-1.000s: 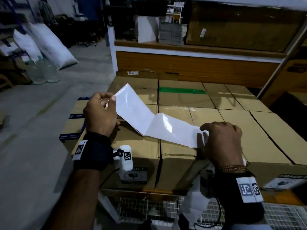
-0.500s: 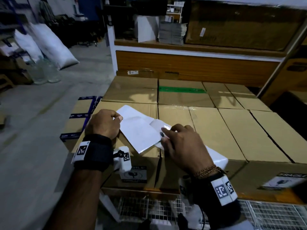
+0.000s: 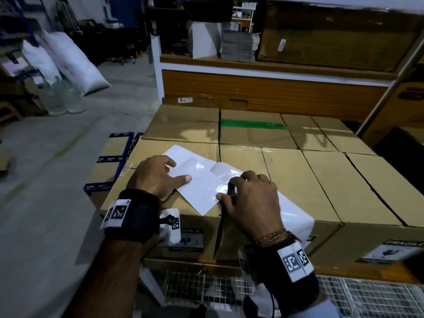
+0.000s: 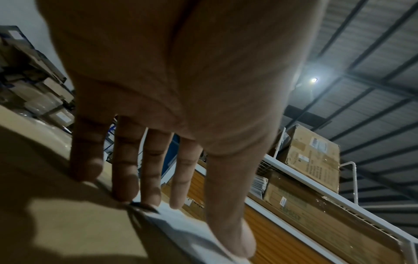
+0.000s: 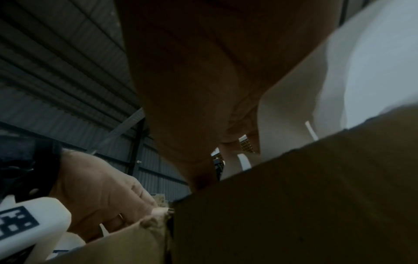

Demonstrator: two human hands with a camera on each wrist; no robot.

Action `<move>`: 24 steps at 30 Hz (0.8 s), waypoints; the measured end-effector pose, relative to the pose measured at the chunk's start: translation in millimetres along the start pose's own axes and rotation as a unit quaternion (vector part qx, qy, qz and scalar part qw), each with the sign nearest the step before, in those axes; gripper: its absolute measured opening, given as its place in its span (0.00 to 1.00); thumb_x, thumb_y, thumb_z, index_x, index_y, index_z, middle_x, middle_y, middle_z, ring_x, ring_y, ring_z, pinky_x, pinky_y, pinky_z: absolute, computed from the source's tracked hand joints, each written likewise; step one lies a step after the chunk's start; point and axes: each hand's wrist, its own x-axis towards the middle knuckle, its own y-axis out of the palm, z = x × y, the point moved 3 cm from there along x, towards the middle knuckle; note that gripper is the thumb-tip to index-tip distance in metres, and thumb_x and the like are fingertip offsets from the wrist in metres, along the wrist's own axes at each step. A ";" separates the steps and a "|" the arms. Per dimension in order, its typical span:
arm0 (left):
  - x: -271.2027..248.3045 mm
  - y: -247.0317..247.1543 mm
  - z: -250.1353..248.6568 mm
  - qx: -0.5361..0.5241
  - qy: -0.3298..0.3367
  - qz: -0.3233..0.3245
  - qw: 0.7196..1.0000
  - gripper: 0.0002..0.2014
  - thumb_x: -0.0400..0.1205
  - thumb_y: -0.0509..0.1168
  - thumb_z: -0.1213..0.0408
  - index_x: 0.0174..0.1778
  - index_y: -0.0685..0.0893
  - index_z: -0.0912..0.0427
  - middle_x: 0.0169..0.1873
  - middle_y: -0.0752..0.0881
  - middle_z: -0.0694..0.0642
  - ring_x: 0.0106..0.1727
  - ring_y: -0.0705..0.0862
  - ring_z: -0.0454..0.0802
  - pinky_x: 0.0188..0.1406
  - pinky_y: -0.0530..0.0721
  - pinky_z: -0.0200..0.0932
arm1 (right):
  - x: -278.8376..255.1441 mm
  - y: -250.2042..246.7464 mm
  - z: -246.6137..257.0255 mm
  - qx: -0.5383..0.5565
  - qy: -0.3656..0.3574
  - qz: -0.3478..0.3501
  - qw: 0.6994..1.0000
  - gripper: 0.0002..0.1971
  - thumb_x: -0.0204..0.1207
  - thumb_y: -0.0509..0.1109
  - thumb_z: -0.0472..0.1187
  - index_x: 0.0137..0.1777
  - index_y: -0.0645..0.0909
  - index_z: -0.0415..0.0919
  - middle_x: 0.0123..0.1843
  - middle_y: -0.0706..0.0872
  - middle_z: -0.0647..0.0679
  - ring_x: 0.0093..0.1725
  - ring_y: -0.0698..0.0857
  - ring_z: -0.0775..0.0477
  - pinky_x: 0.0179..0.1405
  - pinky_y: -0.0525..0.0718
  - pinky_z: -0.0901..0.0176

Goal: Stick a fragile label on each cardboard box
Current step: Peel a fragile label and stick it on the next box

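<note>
Lying under flat left hand point(image 3: 158, 177) fingers, label strip point(image 3: 202, 189); right hand point(image 3: 250, 200) fingers pinch it.

Black wristbands point(image 3: 135, 216) with white coded tags; beaded, perhaps golden, bracelet point(image 3: 271, 236).

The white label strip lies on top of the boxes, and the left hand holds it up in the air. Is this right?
Not quite. The head view shows the left hand pressing the white label strip flat onto the cardboard box with straight fingers; the strip is not raised.
</note>
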 end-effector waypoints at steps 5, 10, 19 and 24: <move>-3.1 1.1 -0.2 -0.009 -0.001 0.005 1.000 0.32 0.65 0.88 0.48 0.64 0.87 0.51 0.52 0.89 0.52 0.51 0.86 0.52 0.50 0.82 0.45 | 5.5 3.1 -0.4 0.000 -0.001 -0.016 1.000 0.20 0.78 0.66 0.67 0.53 0.89 0.54 0.56 0.86 0.49 0.57 0.83 0.39 0.55 0.77 0.47; -6.3 -2.4 -2.2 -0.047 0.021 -0.020 0.999 0.23 0.71 0.84 0.51 0.60 0.89 0.53 0.47 0.89 0.51 0.48 0.86 0.52 0.47 0.81 0.45 | 9.5 3.9 -2.2 0.024 0.000 -0.016 1.000 0.34 0.84 0.43 0.65 0.56 0.91 0.51 0.58 0.88 0.47 0.57 0.83 0.39 0.54 0.81 0.46; -33.9 -51.4 -37.7 -0.156 0.127 -0.207 0.957 0.13 0.79 0.78 0.50 0.49 0.87 0.55 0.41 0.86 0.52 0.39 0.82 0.48 0.30 0.71 0.40 | 21.9 15.3 -11.7 0.171 -0.038 -0.037 0.984 0.39 0.88 0.37 0.68 0.58 0.87 0.46 0.55 0.89 0.47 0.58 0.84 0.39 0.61 0.80 0.43; -51.9 -44.4 -64.5 -0.113 0.231 -0.265 0.929 0.10 0.79 0.79 0.57 0.48 0.85 0.54 0.48 0.81 0.48 0.49 0.80 0.49 0.37 0.68 0.29 | 20.0 8.0 -23.5 0.272 -0.006 -0.116 0.955 0.27 0.89 0.55 0.59 0.69 0.86 0.42 0.65 0.89 0.46 0.66 0.83 0.45 0.67 0.77 0.54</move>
